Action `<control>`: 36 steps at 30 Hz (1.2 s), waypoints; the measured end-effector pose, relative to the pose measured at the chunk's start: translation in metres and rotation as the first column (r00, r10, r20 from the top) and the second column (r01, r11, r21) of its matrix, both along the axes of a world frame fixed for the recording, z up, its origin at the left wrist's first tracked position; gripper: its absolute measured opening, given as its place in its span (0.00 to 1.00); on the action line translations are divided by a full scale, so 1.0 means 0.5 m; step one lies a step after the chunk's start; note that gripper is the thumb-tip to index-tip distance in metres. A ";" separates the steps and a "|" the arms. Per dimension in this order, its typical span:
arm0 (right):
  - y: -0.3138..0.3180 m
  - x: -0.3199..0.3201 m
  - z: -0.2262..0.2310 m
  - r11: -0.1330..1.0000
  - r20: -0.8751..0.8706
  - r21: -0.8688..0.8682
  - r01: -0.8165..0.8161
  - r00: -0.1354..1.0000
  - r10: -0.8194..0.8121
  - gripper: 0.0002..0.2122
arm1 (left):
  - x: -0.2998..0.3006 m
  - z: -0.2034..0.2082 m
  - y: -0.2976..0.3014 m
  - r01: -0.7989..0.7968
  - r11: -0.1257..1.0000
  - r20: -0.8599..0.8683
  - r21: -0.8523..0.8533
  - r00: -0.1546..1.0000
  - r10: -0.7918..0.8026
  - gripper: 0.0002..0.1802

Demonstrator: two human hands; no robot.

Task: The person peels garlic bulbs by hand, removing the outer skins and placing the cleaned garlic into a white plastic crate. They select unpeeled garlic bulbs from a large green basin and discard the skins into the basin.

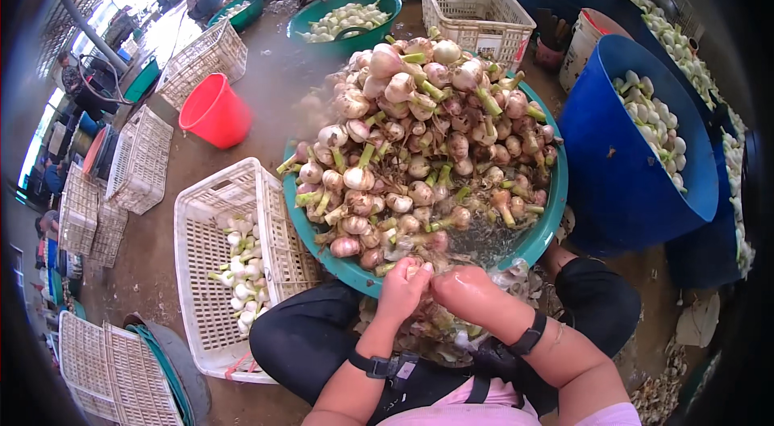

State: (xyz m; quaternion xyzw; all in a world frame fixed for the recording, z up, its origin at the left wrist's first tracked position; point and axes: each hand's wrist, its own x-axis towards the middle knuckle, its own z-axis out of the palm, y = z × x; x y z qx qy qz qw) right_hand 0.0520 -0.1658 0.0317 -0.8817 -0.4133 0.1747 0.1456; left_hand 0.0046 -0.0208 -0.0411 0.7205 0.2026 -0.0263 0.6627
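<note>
A green basin (554, 204) stands just beyond my crossed legs, heaped with unpeeled garlic bulbs (403, 144) with purplish skins and cut green stems. Water shows at its near right side. My left hand (400, 293) is closed in a pinch around a garlic bulb (414, 270) at the basin's near rim, most of it covered by the fingers. Right against it, my right hand (466, 295) is curled shut, its fingertips turned inward at the same bulb. What those fingertips grip is hidden. Loose peelings (439, 325) lie in my lap below both hands.
At my left, a white slatted crate (193, 281) holds peeled garlic (246, 269). A red bucket (216, 112) stands beyond it. To the right is a tall blue tub (592, 144) of peeled garlic. Another crate (476, 7) and green basin (298, 23) stand farther off; people work behind.
</note>
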 end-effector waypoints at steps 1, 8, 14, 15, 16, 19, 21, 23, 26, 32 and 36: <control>0.000 -0.007 -0.006 0.999 0.054 0.050 -0.022 0.998 0.019 0.04 | -0.003 -0.010 0.001 0.004 1.000 0.000 -0.004 1.000 -0.004 0.20; -0.008 -0.020 -0.076 0.948 -0.094 0.134 0.290 0.956 -0.279 0.07 | 0.009 -0.012 -0.007 0.117 0.987 -0.087 -0.110 0.988 -0.127 0.16; -0.025 -0.031 -0.113 0.510 -0.961 0.041 0.859 0.174 -0.217 0.11 | 0.011 0.016 -0.003 0.181 0.983 0.059 -0.036 0.982 -0.179 0.19; -0.027 -0.034 -0.112 0.506 -0.961 0.038 0.861 0.170 -0.217 0.11 | 0.015 0.028 0.003 0.128 0.958 -0.047 -0.257 0.988 -0.144 0.22; -0.028 -0.037 -0.109 0.607 -0.735 0.344 0.716 0.608 -0.300 0.11 | 0.017 0.033 0.004 0.046 0.887 -0.157 -0.459 0.979 -0.132 0.24; -0.021 -0.043 -0.111 0.755 -0.054 0.571 0.322 0.932 -0.357 0.12 | -0.004 0.006 0.005 0.234 0.948 -0.195 -0.214 0.941 -0.277 0.26; -0.029 -0.030 -0.120 0.421 -0.746 0.255 0.870 0.454 -0.487 0.11 | -0.009 0.053 -0.010 0.376 0.922 -0.119 0.093 0.924 -0.364 0.26; -0.052 -0.006 -0.116 0.328 -0.943 -0.051 0.943 0.062 -0.326 0.12 | -0.012 0.081 -0.019 0.352 0.717 0.281 0.602 0.747 -0.602 0.25; -0.062 0.005 -0.099 0.327 -0.983 -0.172 0.929 -0.141 -0.115 0.12 | -0.010 0.067 -0.014 0.331 0.731 0.322 0.597 0.735 -0.596 0.23; -0.090 -0.049 -0.023 0.385 -0.937 0.296 0.874 0.344 -0.061 0.12 | -0.012 0.034 -0.022 -0.015 0.845 0.134 -0.535 0.986 0.103 0.12; -0.134 -0.077 -0.011 0.480 -0.868 0.389 0.786 0.487 -0.095 0.13 | -0.013 0.041 -0.054 -0.246 0.564 -0.183 -0.788 0.969 0.166 0.14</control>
